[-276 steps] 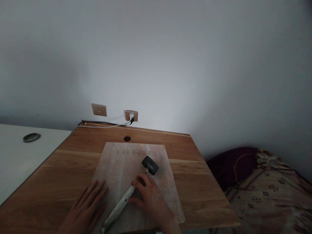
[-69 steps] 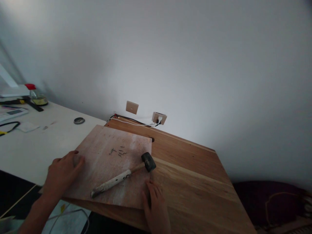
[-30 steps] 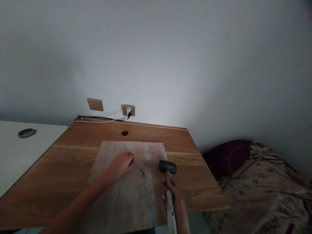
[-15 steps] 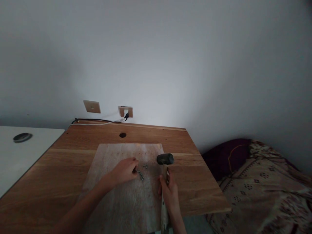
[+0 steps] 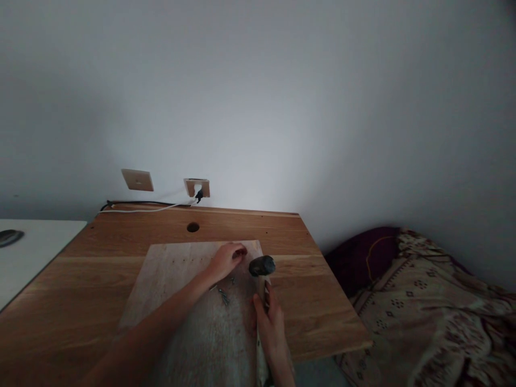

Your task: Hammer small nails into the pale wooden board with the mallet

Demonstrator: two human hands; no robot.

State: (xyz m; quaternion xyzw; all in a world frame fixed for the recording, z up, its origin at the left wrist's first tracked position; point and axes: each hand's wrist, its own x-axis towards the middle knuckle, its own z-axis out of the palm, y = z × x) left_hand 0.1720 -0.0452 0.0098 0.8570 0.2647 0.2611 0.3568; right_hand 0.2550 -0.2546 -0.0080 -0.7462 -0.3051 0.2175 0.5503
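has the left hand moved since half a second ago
Yes: against the round hole in the tabletop, the left hand has moved right and closer to the wall.

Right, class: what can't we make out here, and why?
In the head view:
What the left hand holds, if anything: hidden by the hand itself.
Mallet handle, middle: partly behind the right hand.
Small metal pieces, exact count: too small.
Round object, outline: left edge cuts it.

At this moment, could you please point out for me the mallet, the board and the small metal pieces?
Mallet (image 5: 262, 265): head view, on its dark head.
Board (image 5: 212, 330): head view, on its bare surface.
Small metal pieces (image 5: 224, 296): head view, on their main cluster.
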